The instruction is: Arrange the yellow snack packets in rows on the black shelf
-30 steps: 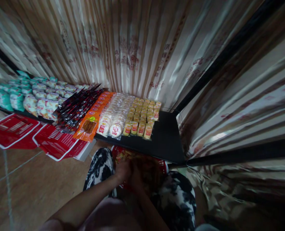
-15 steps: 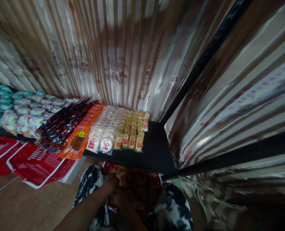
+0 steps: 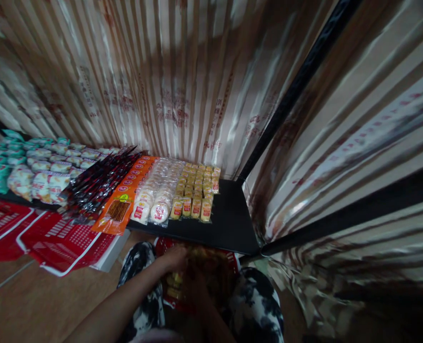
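Packets (image 3: 174,281) just below left hand (image 3: 176,259), in basket (image 3: 165,245).

Snack packs (image 3: 192,190) in rows on black shelf (image 3: 229,224); striped curtain (image 3: 168,85) behind

The red basket (image 3: 235,261) sits low between my legs (image 3: 257,300), just under the front edge of the black shelf (image 3: 229,228). Small yellow packets (image 3: 175,280) lie inside it in a loose heap, blurred and dim in shadow.

no print on the snack packets (image 3: 192,190) is legible.
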A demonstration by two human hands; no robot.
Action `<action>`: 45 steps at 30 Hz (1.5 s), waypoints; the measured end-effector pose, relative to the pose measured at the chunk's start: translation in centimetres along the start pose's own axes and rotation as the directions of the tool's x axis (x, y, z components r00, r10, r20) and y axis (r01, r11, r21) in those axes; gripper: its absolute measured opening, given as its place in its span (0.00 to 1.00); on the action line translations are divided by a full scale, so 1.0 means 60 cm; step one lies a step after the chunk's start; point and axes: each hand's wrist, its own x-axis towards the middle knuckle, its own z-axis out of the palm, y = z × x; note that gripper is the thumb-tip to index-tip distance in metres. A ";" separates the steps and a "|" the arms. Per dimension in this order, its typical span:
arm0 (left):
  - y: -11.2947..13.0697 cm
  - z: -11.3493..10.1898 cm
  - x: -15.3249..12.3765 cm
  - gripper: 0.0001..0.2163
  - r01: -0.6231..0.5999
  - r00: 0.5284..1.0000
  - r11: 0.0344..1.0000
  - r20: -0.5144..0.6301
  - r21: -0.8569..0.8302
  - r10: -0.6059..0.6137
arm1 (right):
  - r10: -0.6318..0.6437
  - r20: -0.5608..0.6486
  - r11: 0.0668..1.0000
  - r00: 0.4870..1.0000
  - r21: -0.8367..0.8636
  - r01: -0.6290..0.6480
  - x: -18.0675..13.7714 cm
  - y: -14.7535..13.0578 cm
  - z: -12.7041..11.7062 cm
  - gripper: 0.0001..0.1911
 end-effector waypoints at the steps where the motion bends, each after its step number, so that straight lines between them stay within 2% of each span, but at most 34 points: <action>1: 0.007 -0.005 -0.002 0.15 -0.019 1.000 1.000 -0.017 -0.014 0.018 | 0.011 0.000 1.000 1.000 -0.001 -0.011 -0.002 -0.005 -0.012 0.22; 3: 0.023 -0.015 -0.006 0.16 -0.065 0.996 0.996 -0.072 -0.062 0.060 | 0.033 -0.018 0.999 0.999 -0.013 -0.033 -0.007 -0.022 -0.037 0.23; 8: 0.071 -0.033 -0.019 0.22 -0.240 0.956 0.930 -0.235 -0.280 0.176 | 0.024 -0.057 0.999 0.998 -0.041 -0.026 -0.021 -0.068 -0.098 0.15; 12: 0.101 -0.030 -0.029 0.26 -0.274 0.920 0.842 -0.383 -0.465 0.089 | 0.030 -0.178 0.999 0.984 -0.009 -0.032 -0.018 -0.081 -0.132 0.20; 13: 0.107 -0.027 -0.032 0.25 -0.281 0.902 0.830 -0.427 -0.481 0.058 | 0.033 -0.198 0.999 0.980 0.005 -0.033 -0.015 -0.084 -0.137 0.21; 15: 0.119 -0.019 -0.038 0.21 -0.328 0.836 0.826 -0.548 -0.459 0.028 | 0.025 -0.207 0.999 0.978 0.052 -0.015 -0.004 -0.093 -0.147 0.23; 17: 0.130 -0.010 -0.042 0.17 -0.397 0.759 0.824 -0.649 -0.404 0.047 | 0.004 -0.208 0.995 0.978 0.101 0.018 0.011 -0.105 -0.156 0.23; 18: 0.135 -0.006 -0.042 0.16 -0.423 0.739 0.819 -0.670 -0.389 0.063 | -0.004 -0.219 0.993 0.976 0.114 0.030 0.019 -0.110 -0.160 0.23; 21: 0.148 0.002 -0.029 0.16 -0.449 0.732 0.807 -0.676 -0.384 0.085 | -0.021 -0.246 0.994 0.969 0.100 0.047 0.047 -0.124 -0.172 0.22; 25: 0.167 -0.004 0.012 0.18 -0.395 0.751 0.807 -0.660 -0.438 0.010 | -0.048 -0.247 0.995 0.968 0.071 0.068 0.088 -0.128 -0.184 0.21; 29: 0.194 -0.031 0.047 0.17 -0.315 0.796 0.762 -0.594 -0.566 -0.112 | -0.078 -0.297 0.996 0.952 0.024 0.089 0.134 -0.126 -0.190 0.21; 31: 0.207 -0.045 0.060 0.18 -0.293 0.802 0.720 -0.571 -0.629 -0.173 | -0.096 -0.312 0.995 0.945 0.009 0.104 0.160 -0.126 -0.192 0.21; 38: 0.225 -0.083 0.119 0.23 -0.282 0.831 0.592 -0.500 -0.755 -0.243 | -0.172 -0.321 0.984 0.932 -0.020 0.174 0.263 -0.143 -0.197 0.21; 42: 0.224 -0.110 0.162 0.23 -0.332 0.799 0.552 -0.539 -0.765 -0.267 | -0.235 -0.314 0.970 0.920 -0.139 0.200 0.312 -0.161 -0.199 0.20; 45: 0.223 -0.124 0.193 0.23 -0.314 0.787 0.551 -0.537 -0.773 -0.305 | -0.274 -0.315 0.949 0.909 -0.240 0.203 0.341 -0.167 -0.200 0.20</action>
